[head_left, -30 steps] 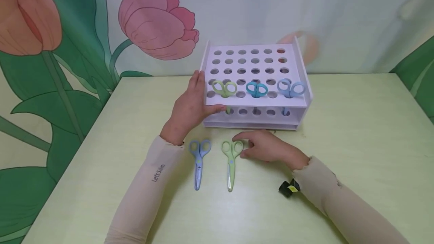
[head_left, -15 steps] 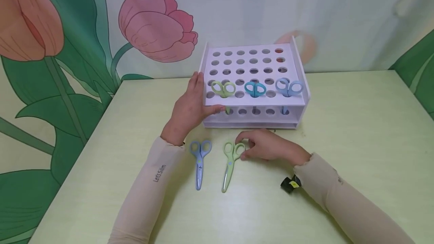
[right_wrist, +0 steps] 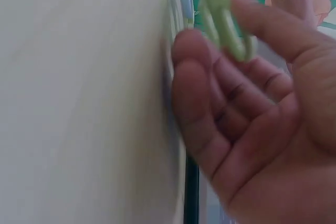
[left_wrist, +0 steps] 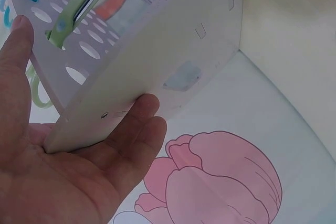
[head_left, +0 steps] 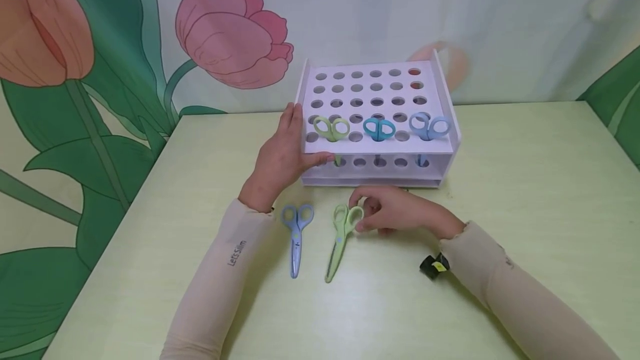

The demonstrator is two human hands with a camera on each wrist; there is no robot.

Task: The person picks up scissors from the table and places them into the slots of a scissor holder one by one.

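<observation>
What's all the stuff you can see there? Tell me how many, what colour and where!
Rack: one, white, back of the table
Rack's green scissors: one pair, light green, front row, left
Teal scissors: one pair, teal, front row, middle
Pale blue scissors: one pair, pale blue, front row, right
Blue scissors: one pair, blue, lying on the table
Green scissors: one pair, light green, at the right hand
Table: one, pale yellow-green, under everything
Flowery backdrop: one, pink, orange, green and white, behind the table
Wrist gadget: one, black and yellow, by the right cuff
Sleeves: two, beige, on the arms
Hands: two; left hand gripping the rack, right hand pinching the green scissors
</observation>
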